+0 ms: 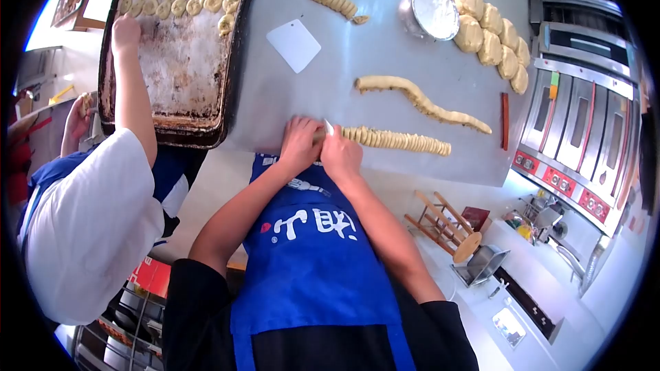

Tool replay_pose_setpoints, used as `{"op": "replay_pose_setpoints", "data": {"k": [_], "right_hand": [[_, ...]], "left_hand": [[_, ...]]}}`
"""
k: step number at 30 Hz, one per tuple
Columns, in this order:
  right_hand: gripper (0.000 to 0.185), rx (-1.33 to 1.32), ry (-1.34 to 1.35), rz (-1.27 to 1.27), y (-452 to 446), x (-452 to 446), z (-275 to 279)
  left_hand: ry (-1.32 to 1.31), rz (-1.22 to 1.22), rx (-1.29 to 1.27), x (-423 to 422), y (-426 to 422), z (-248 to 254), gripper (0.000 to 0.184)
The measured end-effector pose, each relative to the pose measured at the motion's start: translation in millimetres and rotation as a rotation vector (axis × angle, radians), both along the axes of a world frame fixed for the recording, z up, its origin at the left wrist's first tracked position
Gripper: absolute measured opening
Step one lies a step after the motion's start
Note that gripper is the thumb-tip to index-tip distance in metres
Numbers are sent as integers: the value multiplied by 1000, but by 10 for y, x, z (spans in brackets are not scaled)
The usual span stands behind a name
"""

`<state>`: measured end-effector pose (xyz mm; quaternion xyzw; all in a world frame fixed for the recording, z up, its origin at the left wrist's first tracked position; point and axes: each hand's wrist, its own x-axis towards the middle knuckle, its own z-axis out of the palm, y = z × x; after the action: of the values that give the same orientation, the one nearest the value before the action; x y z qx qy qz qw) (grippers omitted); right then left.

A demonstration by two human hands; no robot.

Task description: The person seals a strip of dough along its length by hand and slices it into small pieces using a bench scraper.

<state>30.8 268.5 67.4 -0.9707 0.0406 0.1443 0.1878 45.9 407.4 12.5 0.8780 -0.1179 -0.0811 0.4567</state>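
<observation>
My left hand is closed around the left end of a filled dough roll near the table's front edge. Beside it, my right hand grips a small white dough scraper, mostly hidden by the fingers, held at the roll. To the right of my hands the roll is cut into many thin slices, still lined up in a row. Behind it lies an uncut, wavy dough rope. A short sliced piece of roll sits farther back, near a flat white scraper.
On the left, a large baking tray carries rows of dough pieces, with a co-worker's hand over it. A metal bowl of white flour stands by several dough balls. Ovens and a wooden stool are at right.
</observation>
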Motion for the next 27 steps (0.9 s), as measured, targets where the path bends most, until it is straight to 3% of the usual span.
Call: {"op": "replay_pose_setpoints", "data": {"k": [5,8,14,17,19,21,27], "right_hand": [[23,64,-73,-13,-71,-37,365],[22,36,12,102,12,-14,312],[19,-1,-13,89,158,-57,-78],[19,-7,19,49,101,-16,-45],[20,-16,3,52,1,-32,54],[22,87,-96,41,-49,-119,185],[19,79,63,131,89,-13,253]], "left_hand": [[30,64,-40,-72,106,-13,28],[48,25,11,-8,99,13,27],[51,10,-1,-66,124,-67,24],[36,10,2,-20,120,91,23],[46,181,-57,-62,89,181,22],[113,158,-22,-94,148,158,22],[153,153,-91,-104,141,89,20]]}}
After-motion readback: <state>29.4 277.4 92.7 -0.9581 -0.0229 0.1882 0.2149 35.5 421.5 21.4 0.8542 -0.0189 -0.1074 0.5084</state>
